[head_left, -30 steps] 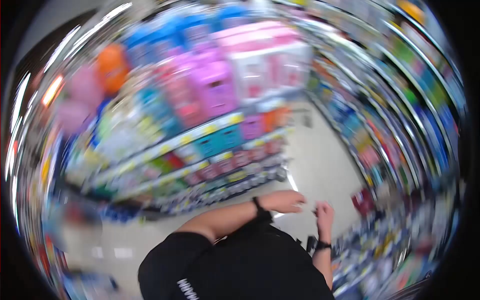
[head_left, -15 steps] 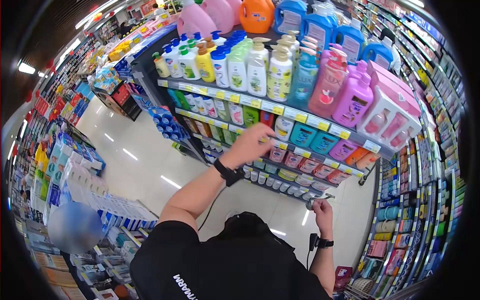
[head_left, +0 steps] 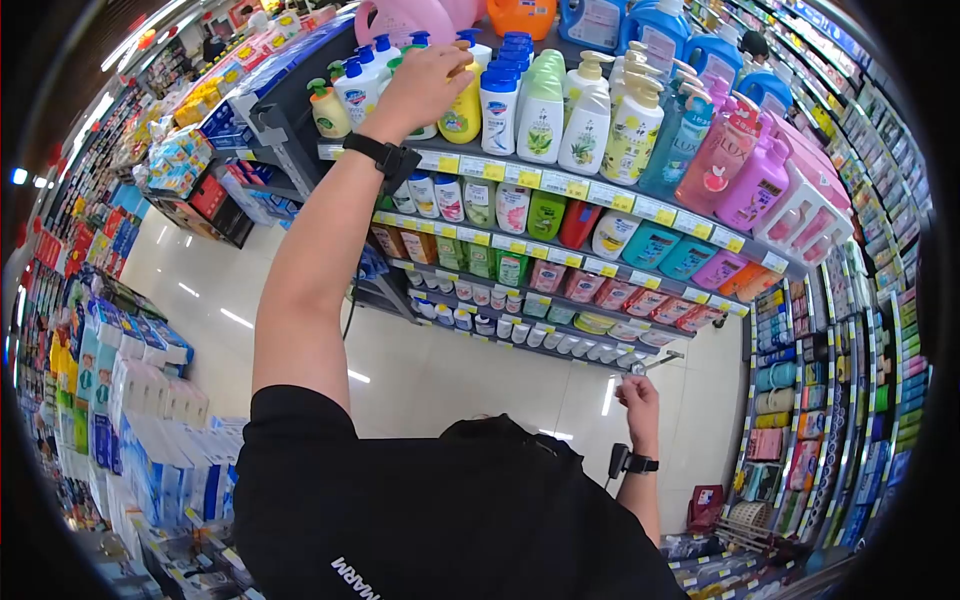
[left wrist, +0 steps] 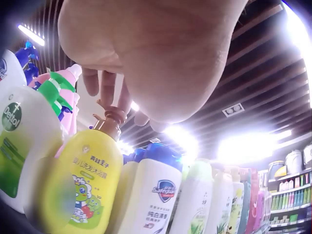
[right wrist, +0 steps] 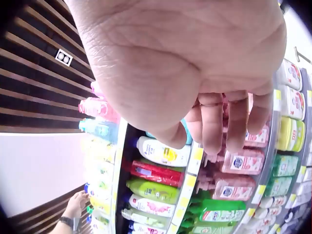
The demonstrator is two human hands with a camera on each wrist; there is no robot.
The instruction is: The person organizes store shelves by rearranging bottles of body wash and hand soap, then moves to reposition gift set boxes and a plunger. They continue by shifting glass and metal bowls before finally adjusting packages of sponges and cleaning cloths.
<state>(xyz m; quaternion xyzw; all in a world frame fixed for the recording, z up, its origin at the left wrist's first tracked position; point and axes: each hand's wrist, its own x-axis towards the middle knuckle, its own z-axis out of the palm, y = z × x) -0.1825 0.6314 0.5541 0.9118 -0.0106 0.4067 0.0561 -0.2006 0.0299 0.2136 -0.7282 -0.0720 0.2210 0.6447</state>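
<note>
In the head view my left hand (head_left: 425, 92) reaches over the top shelf to a yellow pump bottle (head_left: 460, 112). The left wrist view shows the bottle's brown pump head (left wrist: 111, 121) under the palm, with fingers (left wrist: 107, 90) bent down around it. The bottle stands upright beside a white Dettol bottle (left wrist: 29, 141) and a white Safeguard bottle (left wrist: 158, 190) with a blue cap. My right hand (head_left: 640, 400) hangs low in front of the shelves, its fingers loosely curled and holding nothing.
Lower shelves hold rows of bottles, including a red bottle (head_left: 578, 224) and pink pump bottles (right wrist: 241, 161). Large blue detergent jugs (head_left: 660, 45) stand on top. Another stocked shelf (head_left: 780, 400) lines the right side, and stacked boxed goods (head_left: 150, 400) stand at left.
My left hand has risen from the lower shelves, up and left, to the yellow bottle's pump. The right hand stays low with little movement. The view has steadied after a blurred turn.
</note>
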